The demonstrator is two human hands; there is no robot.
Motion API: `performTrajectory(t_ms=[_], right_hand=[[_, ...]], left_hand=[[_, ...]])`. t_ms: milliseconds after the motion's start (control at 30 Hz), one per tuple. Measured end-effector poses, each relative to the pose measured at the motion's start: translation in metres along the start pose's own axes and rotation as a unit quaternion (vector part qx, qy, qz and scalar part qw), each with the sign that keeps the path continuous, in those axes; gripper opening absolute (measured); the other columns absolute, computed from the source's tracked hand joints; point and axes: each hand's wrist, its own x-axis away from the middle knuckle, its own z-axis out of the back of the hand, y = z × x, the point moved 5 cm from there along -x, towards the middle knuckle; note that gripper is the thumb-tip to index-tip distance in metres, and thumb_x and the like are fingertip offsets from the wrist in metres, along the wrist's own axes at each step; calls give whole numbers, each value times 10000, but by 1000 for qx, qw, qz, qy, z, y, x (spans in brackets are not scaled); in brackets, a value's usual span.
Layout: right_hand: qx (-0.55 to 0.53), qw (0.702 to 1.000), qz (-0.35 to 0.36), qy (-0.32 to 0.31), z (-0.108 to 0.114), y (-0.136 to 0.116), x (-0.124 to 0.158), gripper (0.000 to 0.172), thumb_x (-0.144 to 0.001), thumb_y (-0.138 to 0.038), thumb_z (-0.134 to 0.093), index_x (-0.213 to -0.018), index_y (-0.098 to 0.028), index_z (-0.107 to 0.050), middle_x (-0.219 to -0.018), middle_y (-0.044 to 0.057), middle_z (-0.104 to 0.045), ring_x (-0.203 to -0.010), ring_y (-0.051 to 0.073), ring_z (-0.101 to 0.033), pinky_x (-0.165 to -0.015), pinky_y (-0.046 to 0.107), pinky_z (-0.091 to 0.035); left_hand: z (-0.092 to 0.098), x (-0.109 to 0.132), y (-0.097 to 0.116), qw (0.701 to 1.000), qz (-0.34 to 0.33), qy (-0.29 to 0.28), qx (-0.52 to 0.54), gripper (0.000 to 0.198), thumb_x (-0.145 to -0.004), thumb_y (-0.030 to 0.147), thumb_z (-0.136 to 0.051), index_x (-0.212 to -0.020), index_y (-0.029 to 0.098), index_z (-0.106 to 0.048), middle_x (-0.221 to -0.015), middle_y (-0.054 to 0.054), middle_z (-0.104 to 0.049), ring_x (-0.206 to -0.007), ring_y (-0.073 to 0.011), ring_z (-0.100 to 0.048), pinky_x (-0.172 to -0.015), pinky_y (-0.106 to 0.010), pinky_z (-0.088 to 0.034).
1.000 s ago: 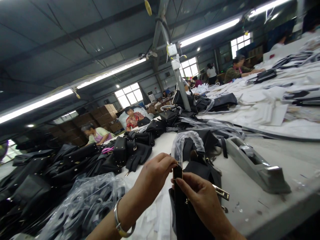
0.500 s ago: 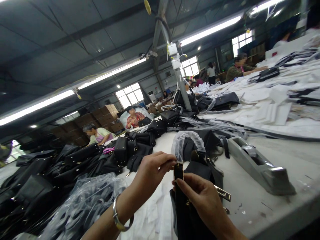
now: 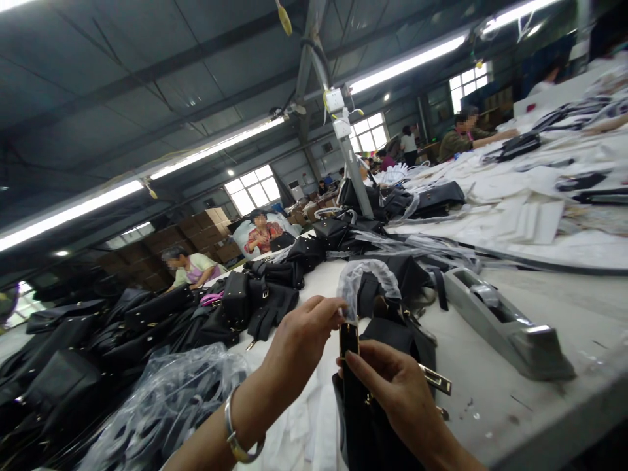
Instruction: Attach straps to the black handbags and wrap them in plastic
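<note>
In the lower middle of the head view is a black handbag (image 3: 367, 438) with gold fittings. Its curved handle (image 3: 373, 267), wrapped in clear plastic film, rises above a gold-rimmed buckle (image 3: 349, 339) on a black strap. My left hand (image 3: 301, 343), with a metal bangle at the wrist, pinches the lower end of the wrapped handle just over the buckle. Thumb and fingers of my right hand (image 3: 392, 376) grip the strap at the buckle's lower edge. A gold clasp plate (image 3: 436, 378) sticks out beyond my right hand.
A grey tape dispenser (image 3: 505, 327) stands on the white table to the right. Black bags (image 3: 53, 386) are heaped at left, beside a clear plastic bag (image 3: 171, 399) of straps. A metal post (image 3: 357, 176) rises farther back. Several co-workers (image 3: 193, 268) sit around the tables.
My left hand and wrist have shifted slightly, still pinching the handle end. My right hand keeps nearly the same hold. The whole view has moved a little.
</note>
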Motion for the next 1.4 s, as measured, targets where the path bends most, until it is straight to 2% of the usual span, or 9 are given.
performTrajectory(t_ms=[200,500,700,833,1033,1100,1200,1300,1400], right_hand=[[1,1000,4,2,1,1,-2,293,-858,-473,-703,-931,-196,-767,-897,63,-787,-856,231,-721,-761,284,-544],[11,1000,4,4,-1,-4,-1,326,-852,-494,-697,-933,-189,-777,-876,65,-786,-852,232,-710,-742,278,-540],[16,1000,3,-7,-1,-5,-1,318,-853,-493,-697,-902,-188,-774,-880,65,-785,-834,234,-708,-747,293,-541],[13,1000,-8,-7,0,-5,-2,349,-842,-505,-702,-893,-167,-774,-853,70,-778,-804,233,-703,-725,297,-543],[40,999,2,-1,1,-11,0,315,-888,-453,-667,-1021,-190,-778,-926,60,-789,-896,249,-722,-790,309,-543],[43,999,10,0,2,-12,0,293,-889,-435,-670,-1028,-201,-778,-952,54,-791,-911,246,-726,-806,306,-546],[34,999,18,7,4,-12,0,278,-881,-410,-683,-1064,-215,-758,-1012,46,-788,-943,241,-729,-838,300,-552],[39,999,11,16,6,-11,-1,312,-864,-399,-697,-1119,-218,-708,-1012,45,-792,-943,238,-738,-851,309,-556],[68,997,-9,31,7,-10,-1,408,-841,-382,-713,-1198,-217,-606,-900,30,-801,-873,234,-751,-836,328,-554]], left_hand=[[9,-5,-2,997,-31,-26,71,175,-917,96,-616,-1008,170,-746,-934,-46,-744,-801,-130,-697,-711,-188,-497],[4,-4,7,994,-31,-66,-83,148,-952,169,-572,-862,172,-689,-832,-29,-683,-736,-154,-665,-663,-233,-492],[4,-5,7,998,-28,16,-56,66,-924,151,-612,-914,201,-655,-919,-4,-656,-759,-124,-645,-675,-213,-484],[3,3,8,992,-95,53,-62,76,-931,138,-600,-923,189,-655,-918,-21,-672,-784,-131,-661,-687,-204,-501],[1,31,9,967,-184,108,-140,180,-929,110,-591,-1100,146,-637,-961,-85,-712,-821,-178,-695,-706,-232,-539],[-1,38,10,964,-197,115,-139,206,-930,104,-588,-1132,127,-621,-967,-104,-718,-814,-185,-699,-715,-242,-546],[-8,45,12,968,-211,77,-113,224,-944,108,-568,-1163,125,-607,-1002,-116,-728,-836,-195,-708,-740,-256,-557],[-12,43,8,986,-156,38,-46,161,-952,128,-560,-1086,179,-632,-982,-70,-740,-823,-179,-714,-708,-237,-554],[-8,37,-10,989,15,86,120,106,-978,206,-538,-1056,210,-609,-892,-20,-727,-711,-128,-699,-623,-197,-537]])
